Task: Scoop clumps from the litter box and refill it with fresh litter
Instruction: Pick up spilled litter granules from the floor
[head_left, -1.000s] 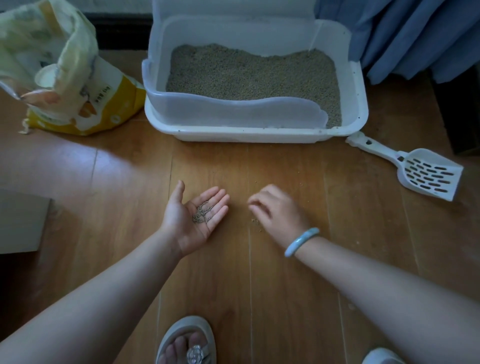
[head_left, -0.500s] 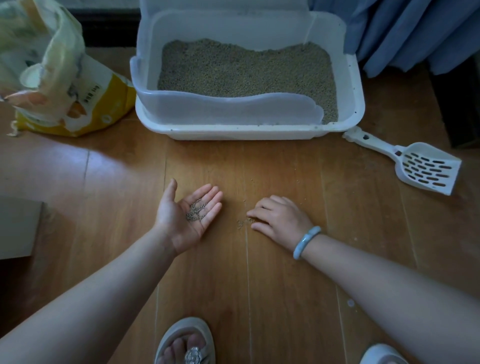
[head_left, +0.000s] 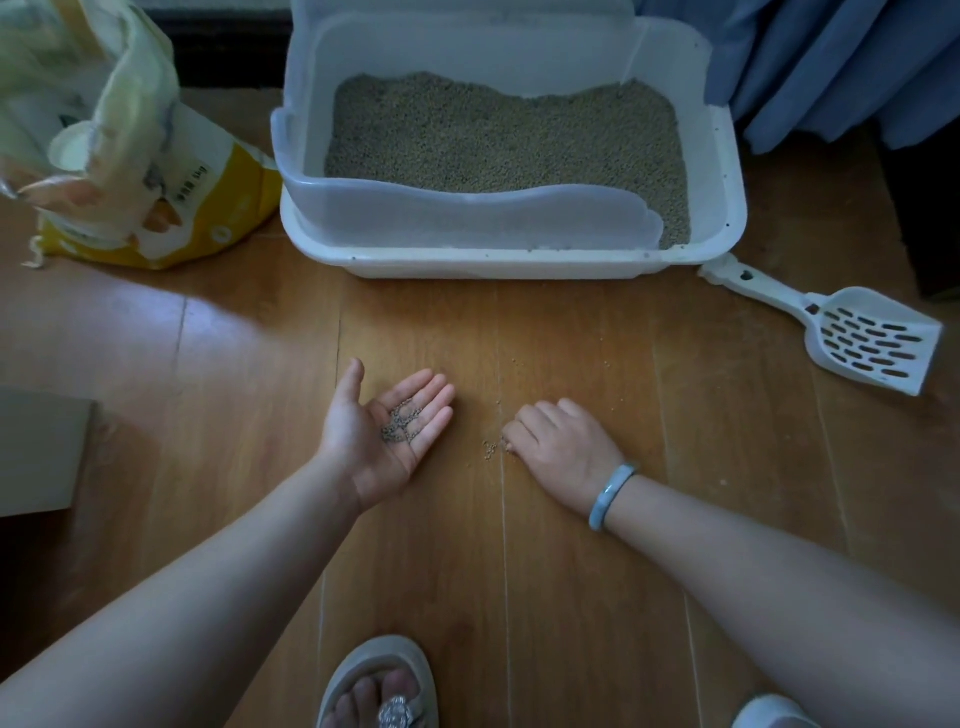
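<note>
Filling litter box (head_left: 511, 260): grey-beige granular litter (head_left: 498, 135), surface uneven.

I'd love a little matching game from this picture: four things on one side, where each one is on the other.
Things:
1. scoop
2. litter bag
3. left hand
4. right hand

Places or states:
A. palm up, holding grains
B. on the floor, right of the litter box
C. knuckles up, fingertips at spilled grains
D. left of the litter box

Pairs: 1-B, 2-D, 3-A, 4-C

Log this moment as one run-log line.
left hand: palm up, holding litter grains | right hand: fingertips gathering stray grains on floor | scoop: idle beside litter box
</note>
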